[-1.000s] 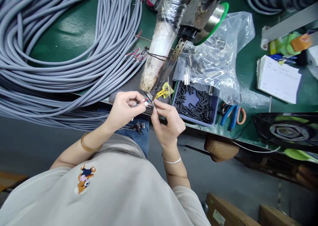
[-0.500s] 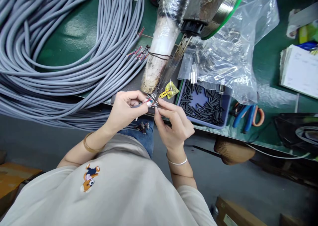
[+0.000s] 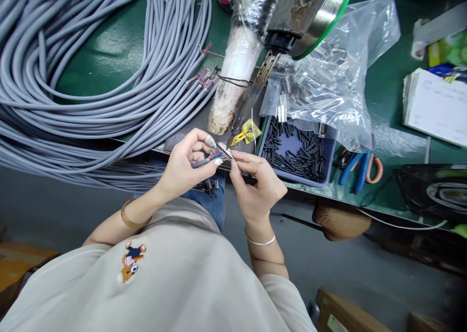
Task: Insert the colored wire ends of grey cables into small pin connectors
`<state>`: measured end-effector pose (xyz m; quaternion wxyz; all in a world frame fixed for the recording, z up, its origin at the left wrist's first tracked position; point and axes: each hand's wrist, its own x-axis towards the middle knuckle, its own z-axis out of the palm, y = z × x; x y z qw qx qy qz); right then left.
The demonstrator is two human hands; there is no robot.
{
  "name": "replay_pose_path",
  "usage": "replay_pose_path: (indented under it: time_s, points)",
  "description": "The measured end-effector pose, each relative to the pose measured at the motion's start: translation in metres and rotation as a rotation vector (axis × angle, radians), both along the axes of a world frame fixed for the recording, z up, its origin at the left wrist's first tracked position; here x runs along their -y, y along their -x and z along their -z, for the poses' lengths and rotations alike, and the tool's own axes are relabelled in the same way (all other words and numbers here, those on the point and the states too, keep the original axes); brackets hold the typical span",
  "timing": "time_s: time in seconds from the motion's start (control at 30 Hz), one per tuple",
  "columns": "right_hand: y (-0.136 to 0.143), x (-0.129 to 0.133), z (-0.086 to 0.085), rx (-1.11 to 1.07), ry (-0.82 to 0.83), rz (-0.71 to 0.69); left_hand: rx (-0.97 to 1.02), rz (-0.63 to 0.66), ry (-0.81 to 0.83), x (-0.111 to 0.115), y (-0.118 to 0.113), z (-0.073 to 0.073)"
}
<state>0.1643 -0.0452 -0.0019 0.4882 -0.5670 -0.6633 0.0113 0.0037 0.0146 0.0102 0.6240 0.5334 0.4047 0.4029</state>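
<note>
My left hand (image 3: 190,161) is closed around the end of a grey cable (image 3: 200,163), whose thin coloured wires (image 3: 218,155) fan out to a multi-pin connector (image 3: 225,150). The connector tilts down to the right between my hands. My right hand (image 3: 258,182) pinches at its right end with thumb and forefinger. Just beyond the connector, a soldering iron (image 3: 269,65) points down towards me, its tip close to but apparently apart from it. A thin strand of solder wire (image 3: 252,128) rises near my right fingers.
Grey cables (image 3: 120,106) fill the bench's left side. A spool of solder (image 3: 323,23) and a wrapped white support (image 3: 231,69) stand behind the connector. To the right are a blue tray (image 3: 292,174) of black tubes, a plastic bag (image 3: 359,84), pliers (image 3: 361,171) and a paper pad (image 3: 438,106).
The connector has come away from under the iron's tip and turned, so its row of pins and the wires show more. My left fingers have shifted up along it.
</note>
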Motion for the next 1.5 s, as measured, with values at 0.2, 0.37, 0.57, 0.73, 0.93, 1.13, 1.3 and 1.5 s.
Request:
replay_pose_path:
  time_s: [0.2,0.37,0.57,0.73,0.93,1.13,1.3,1.5]
  points:
    - [0.002,0.005,0.000,-0.320,0.245,-0.007,-0.154,0.061,-0.422,0.012,0.007,0.004]
    - [0.006,0.005,0.002,-0.142,0.091,0.016,-0.281,-0.019,-0.787,0.013,0.006,0.010]
    - [0.011,0.002,0.007,0.047,-0.075,0.054,-0.269,-0.121,-0.775,0.014,0.001,0.016]
    - [0.012,-0.003,0.007,0.048,-0.090,0.036,-0.324,-0.177,-0.718,0.011,-0.002,0.013]
    - [0.010,-0.009,0.007,0.048,-0.096,0.031,-0.353,-0.163,-0.771,0.005,-0.004,0.010]
    - [0.008,-0.011,0.009,0.018,-0.091,0.029,-0.391,-0.171,-0.829,0.002,-0.005,0.009]
    - [0.007,-0.011,0.007,0.015,-0.087,0.035,-0.368,-0.161,-0.853,0.001,-0.005,0.003]
    - [0.007,-0.009,0.005,0.110,-0.115,0.029,-0.393,-0.098,-0.816,0.001,-0.001,-0.002]
